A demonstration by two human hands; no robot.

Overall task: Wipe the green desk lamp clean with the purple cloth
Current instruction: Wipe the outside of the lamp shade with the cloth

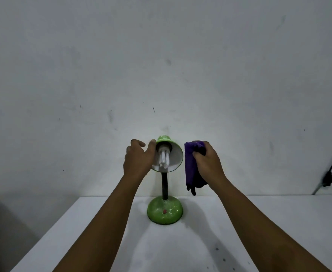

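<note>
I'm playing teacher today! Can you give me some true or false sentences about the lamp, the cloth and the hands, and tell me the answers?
1. The right hand holds the purple cloth. True.
2. The cloth lies flat on the white table. False: it hangs in the air beside the lamp shade.
3. The left hand is at the side of the lamp shade. True.
4. The green desk lamp has fallen over. False: it stands upright on its round base.
5. A white bulb shows inside the shade. True.
6. The lamp's neck is green. False: it is black.
</note>
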